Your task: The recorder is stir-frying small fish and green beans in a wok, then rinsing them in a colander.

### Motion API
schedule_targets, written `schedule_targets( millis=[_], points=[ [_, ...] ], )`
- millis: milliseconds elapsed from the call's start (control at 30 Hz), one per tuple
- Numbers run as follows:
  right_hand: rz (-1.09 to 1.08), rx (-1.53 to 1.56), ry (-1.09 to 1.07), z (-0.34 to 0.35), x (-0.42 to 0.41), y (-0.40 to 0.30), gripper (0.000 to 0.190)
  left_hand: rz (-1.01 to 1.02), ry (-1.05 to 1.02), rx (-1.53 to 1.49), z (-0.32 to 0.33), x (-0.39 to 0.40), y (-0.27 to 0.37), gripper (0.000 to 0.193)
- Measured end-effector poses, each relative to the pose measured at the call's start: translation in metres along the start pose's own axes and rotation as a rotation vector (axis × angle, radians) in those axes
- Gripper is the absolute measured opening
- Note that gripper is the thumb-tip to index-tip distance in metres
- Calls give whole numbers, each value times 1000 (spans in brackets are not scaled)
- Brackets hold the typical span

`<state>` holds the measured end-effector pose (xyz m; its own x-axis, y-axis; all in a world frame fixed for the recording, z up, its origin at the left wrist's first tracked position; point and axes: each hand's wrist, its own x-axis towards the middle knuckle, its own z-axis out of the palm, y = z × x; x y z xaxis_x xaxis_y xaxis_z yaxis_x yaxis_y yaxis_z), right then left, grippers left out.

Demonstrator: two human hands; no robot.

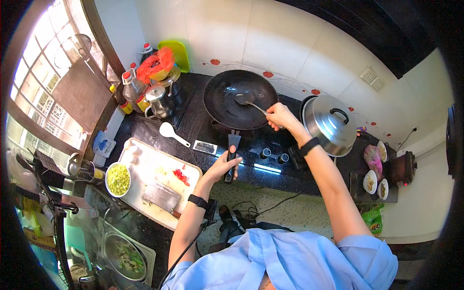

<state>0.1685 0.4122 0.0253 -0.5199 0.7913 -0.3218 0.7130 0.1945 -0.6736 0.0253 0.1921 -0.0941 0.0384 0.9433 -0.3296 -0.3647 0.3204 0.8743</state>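
Observation:
My left hand (224, 165) is closed around the dark handle of a black wok (221, 105), which sits on the gas stove (250, 145). In my right hand (282, 117) is the handle of a metal ladle (245, 99). The ladle's bowl rests inside the wok, whose dark inner surface has a wet-looking shine. Left of the wok, a white plastic spoon (167, 130) lies on the black counter. A cutting board (159, 159) holds a cleaver (162, 195), chopped red pepper (180, 176), several eggs (134, 150) and a white bowl of chopped greens (118, 179).
A pot with a domed metal lid (328, 123) stands right of the wok. Oil bottles (134, 90) and a steel pitcher (158, 101) crowd the back left corner. Small food bowls (370, 182) sit far right. A basin of vegetables (125, 256) is in the sink at lower left.

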Motion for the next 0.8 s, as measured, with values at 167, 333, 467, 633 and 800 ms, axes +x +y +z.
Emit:
schedule_targets(
  millis=[167,333,467,633,800],
  points=[
    [-74,41,93,27,26,-11,16,-35,84,136,-1,-6,-6,43],
    [-113,117,166,40,29,-28,17,-58,240,297,5,-42,13,60],
    [-129,239,205,35,34,-25,19,-107,195,163,0,-61,9,55],
    [-204,324,180,32,37,-1,28,1,312,61,-4,-98,16,49],
    [-386,397,142,25,14,6,40,144,543,1,-2,-163,17,47]
  ],
)
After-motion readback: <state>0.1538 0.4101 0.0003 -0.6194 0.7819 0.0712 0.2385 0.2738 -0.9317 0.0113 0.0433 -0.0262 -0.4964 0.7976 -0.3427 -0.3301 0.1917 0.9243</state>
